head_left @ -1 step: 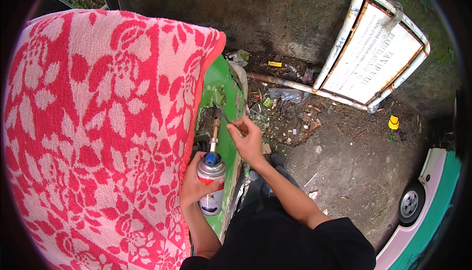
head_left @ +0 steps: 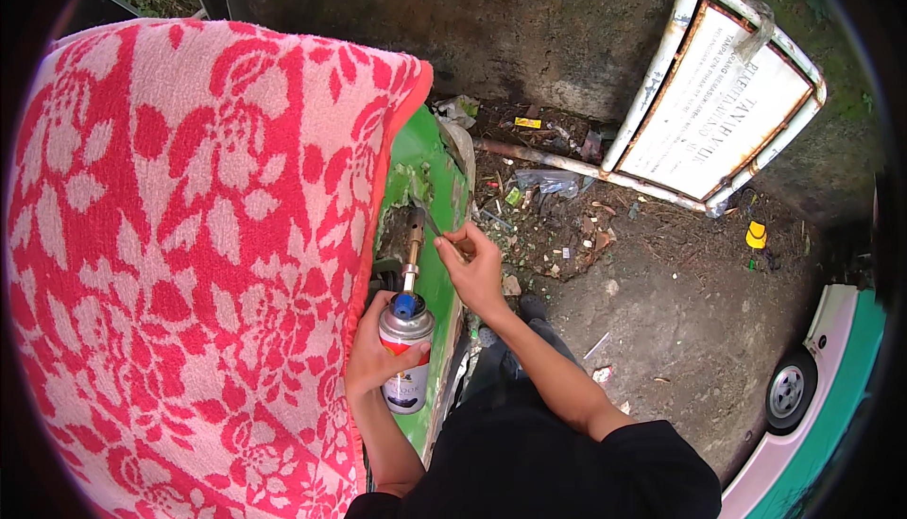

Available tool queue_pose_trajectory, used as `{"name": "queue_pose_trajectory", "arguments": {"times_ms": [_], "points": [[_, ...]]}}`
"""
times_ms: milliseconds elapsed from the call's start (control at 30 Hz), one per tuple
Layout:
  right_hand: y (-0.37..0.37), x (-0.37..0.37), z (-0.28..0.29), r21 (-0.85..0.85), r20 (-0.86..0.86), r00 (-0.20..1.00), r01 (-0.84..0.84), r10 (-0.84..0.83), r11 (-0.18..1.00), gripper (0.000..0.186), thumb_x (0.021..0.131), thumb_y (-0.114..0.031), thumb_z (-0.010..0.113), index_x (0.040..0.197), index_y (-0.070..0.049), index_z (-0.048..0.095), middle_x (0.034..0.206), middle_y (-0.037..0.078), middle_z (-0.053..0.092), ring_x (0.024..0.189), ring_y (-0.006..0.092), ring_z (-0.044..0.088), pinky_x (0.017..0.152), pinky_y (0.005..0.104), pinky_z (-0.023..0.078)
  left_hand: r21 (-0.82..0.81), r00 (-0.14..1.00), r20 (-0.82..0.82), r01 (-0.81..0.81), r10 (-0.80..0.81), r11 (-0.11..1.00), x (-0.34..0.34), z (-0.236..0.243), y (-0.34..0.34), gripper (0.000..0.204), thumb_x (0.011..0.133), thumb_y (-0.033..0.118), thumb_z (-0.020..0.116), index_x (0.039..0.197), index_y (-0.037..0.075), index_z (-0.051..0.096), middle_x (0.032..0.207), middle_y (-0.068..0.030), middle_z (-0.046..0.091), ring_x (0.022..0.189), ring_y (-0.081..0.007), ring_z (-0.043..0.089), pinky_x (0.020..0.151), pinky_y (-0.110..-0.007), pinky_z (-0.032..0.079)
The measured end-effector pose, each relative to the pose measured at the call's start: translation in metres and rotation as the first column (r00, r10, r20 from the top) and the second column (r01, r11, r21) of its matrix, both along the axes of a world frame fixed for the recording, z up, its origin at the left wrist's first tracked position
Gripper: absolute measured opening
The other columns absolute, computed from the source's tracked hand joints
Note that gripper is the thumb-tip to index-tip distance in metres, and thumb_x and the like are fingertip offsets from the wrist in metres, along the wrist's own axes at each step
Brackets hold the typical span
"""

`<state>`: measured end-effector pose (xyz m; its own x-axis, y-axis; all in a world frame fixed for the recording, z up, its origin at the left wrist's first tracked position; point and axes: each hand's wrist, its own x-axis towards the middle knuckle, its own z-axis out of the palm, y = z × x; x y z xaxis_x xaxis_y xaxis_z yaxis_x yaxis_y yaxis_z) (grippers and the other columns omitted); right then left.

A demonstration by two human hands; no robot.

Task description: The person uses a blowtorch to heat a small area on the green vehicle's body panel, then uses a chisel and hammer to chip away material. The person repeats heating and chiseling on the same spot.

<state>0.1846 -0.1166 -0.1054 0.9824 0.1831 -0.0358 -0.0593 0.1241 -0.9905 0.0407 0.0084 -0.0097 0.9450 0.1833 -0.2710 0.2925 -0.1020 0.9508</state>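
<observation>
Left hand: wrapped around a white, red-banded metal gas canister, fingers and thumb closed on its side
Torch head: a slim brass-coloured metal tube rising from a blue plastic fitting on the canister's silver top, its dark end pointing away from the person
Right hand: pinching a thin, dark, flat-bladed tool between thumb and fingers — the blade slants up and left, just beside the tube's end
Worked surface: a bright green painted panel, its paint broken and flaking near both tools; whether the blade touches it, I cannot tell
Cover: a red-and-pink leaf-patterned fabric with a coral edge, lying along the panel's left side
Ground to the right: bare brown dirt with scattered litter, including a crumpled clear plastic bag and a small bright yellow object
Farther right: a white sign board in a rusty white tubular frame — below it, near the lower right rim, a pink-and-teal vehicle with a black-tyred wheel
</observation>
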Motion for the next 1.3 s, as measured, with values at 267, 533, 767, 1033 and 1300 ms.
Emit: {"name": "queue_pose_trajectory", "arguments": {"times_ms": [267,533,767,1033,1300], "points": [[-0.002,-0.007,-0.005,0.078,0.007,1.000,-0.022,0.022,0.997,0.020,0.096,-0.008,0.073,0.088,0.000,0.056,0.084,0.003,0.068,0.078,0.0036,0.059,0.069,0.0234,0.047,0.008,1.000,0.007,-0.006,0.006,1.000,0.003,0.002,0.000,0.060,0.071,0.007,0.086,0.120,0.004,0.052,0.104,-0.0060,0.064,0.097,-0.0133,0.063,0.089,-0.030,0.051],[-0.003,-0.010,-0.003,0.076,0.002,1.000,0.012,-0.012,0.997,0.021,0.096,-0.008,0.072,0.087,0.000,0.056,0.082,0.003,0.068,0.076,0.0026,0.057,0.066,0.0223,0.044,-0.001,1.000,-0.010,-0.005,0.005,1.000,-0.004,-0.003,-0.003,0.060,0.070,0.006,0.085,0.120,0.004,0.052,0.103,-0.0057,0.064,0.097,-0.0133,0.064,0.089,-0.030,0.051],[0.004,-0.013,-0.008,0.107,0.000,1.000,0.026,-0.026,0.994,0.022,0.097,-0.009,0.073,0.089,-0.001,0.054,0.083,0.002,0.067,0.077,0.0024,0.055,0.066,0.0223,0.043,-0.064,1.000,0.010,-0.020,0.021,0.998,-0.005,-0.001,-0.008,0.060,0.070,0.004,0.085,0.120,0.004,0.051,0.103,-0.0056,0.064,0.096,-0.0125,0.063,0.089,-0.030,0.051],[-0.004,-0.002,-0.005,0.153,-0.042,0.999,-0.026,0.033,0.988,0.022,0.097,-0.010,0.073,0.089,-0.001,0.054,0.082,0.001,0.066,0.075,0.0029,0.053,0.062,0.0250,0.043,-0.052,0.999,-0.001,-0.052,0.052,0.997,-0.010,0.000,-0.006,0.059,0.070,0.005,0.084,0.119,0.004,0.052,0.102,-0.0045,0.065,0.096,-0.0124,0.064,0.088,-0.029,0.051],[-0.016,0.002,0.001,0.049,-0.090,0.986,-0.139,0.143,0.989,0.019,0.099,-0.008,0.070,0.089,-0.002,0.055,0.081,-0.001,0.064,0.071,0.0008,0.053,0.059,0.0204,0.039,-0.081,0.999,-0.039,-0.040,0.037,0.996,-0.005,-0.007,0.001,0.059,0.070,0.003,0.084,0.120,0.004,0.052,0.102,-0.0045,0.064,0.096,-0.0125,0.063,0.089,-0.029,0.050]]}}
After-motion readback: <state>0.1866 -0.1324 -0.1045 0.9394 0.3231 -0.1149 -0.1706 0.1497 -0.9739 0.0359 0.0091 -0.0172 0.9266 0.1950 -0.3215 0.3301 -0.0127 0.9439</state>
